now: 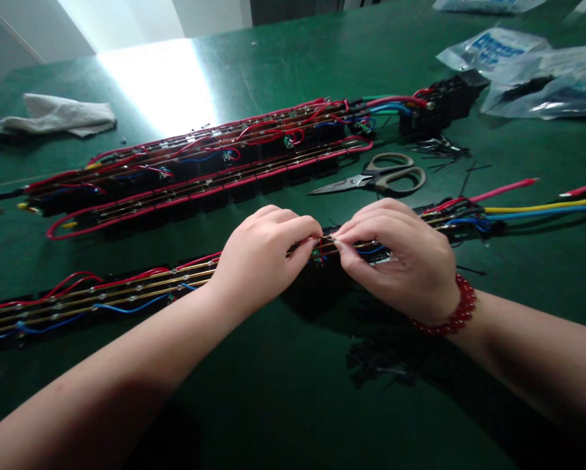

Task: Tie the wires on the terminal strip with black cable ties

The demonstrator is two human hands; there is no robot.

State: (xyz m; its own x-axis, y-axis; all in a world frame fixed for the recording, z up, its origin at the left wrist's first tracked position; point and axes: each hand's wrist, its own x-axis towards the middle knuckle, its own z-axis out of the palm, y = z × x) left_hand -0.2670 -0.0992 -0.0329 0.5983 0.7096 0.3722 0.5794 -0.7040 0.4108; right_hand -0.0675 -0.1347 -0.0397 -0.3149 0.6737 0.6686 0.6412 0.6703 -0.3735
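Note:
A long black wired strip (102, 297) with brass rails and red and blue wires runs across the green table in front of me. My left hand (261, 258) and my right hand (400, 261) meet over its middle. Both have fingers curled and pinched together on a small part of the strip's wiring, too small to name. A red bead bracelet (452, 313) circles my right wrist. Coloured leads (542, 205) fan out from the strip's right end.
Two similar wired strips (215, 166) lie side by side farther back. Scissors (376, 179) rest beside them, with cut black ties (440, 150) scattered nearby. Plastic bags (528, 68) sit at the back right, a white cloth (61, 114) at the back left.

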